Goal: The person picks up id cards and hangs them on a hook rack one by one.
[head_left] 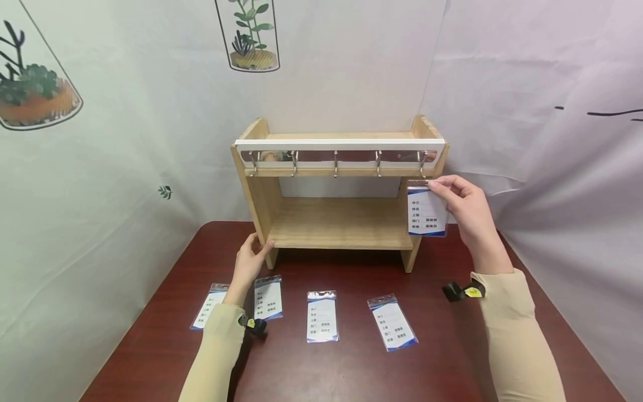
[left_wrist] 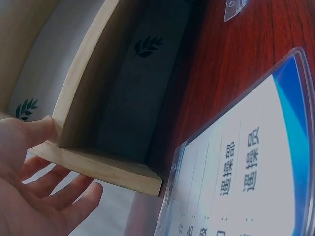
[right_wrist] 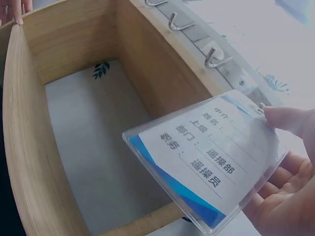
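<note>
My right hand (head_left: 470,215) pinches the top edge of a clear-sleeved name badge (head_left: 427,212), holding it upright just below the rightmost hook (head_left: 423,162) of the rack. In the right wrist view the badge (right_wrist: 206,157) shows its printed face, thumb near the slot end; whether the slot touches the hook cannot be told. My left hand (head_left: 249,261) grips the lower left side panel of the wooden shelf (head_left: 344,223). From the left wrist, the thumb lies at the shelf board's front corner and the fingers (left_wrist: 74,196) go along the panel's outer side.
Several other badges lie on the dark red table (head_left: 321,379), among them a middle badge (head_left: 322,317), a right badge (head_left: 392,322) and a badge (head_left: 268,297) beside my left wrist. A white rail (head_left: 311,146) with several metal hooks spans the shelf's upper front. Printed cloth hangs behind.
</note>
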Demonstrator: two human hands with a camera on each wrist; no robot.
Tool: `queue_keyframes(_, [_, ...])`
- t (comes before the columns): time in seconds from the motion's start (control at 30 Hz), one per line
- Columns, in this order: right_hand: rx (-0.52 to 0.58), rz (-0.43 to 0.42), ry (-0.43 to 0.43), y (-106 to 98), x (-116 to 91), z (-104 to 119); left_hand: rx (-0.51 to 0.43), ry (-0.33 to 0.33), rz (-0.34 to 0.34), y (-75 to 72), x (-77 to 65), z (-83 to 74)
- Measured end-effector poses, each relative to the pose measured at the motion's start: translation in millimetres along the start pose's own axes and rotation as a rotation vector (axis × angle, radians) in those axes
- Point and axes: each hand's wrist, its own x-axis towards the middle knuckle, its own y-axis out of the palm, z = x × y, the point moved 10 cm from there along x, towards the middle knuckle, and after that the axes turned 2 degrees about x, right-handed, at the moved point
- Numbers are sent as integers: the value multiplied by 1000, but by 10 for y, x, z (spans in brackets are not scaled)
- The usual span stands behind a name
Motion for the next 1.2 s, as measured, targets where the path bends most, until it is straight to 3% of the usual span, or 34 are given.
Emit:
queue_keyframes(0.47, [71,39,40,101,93,-57,-9,-10,6,17,-4,32])
queue_keyframes(1.2, [25,55,40,126,134,-87,-30,-23,5,20,2,42])
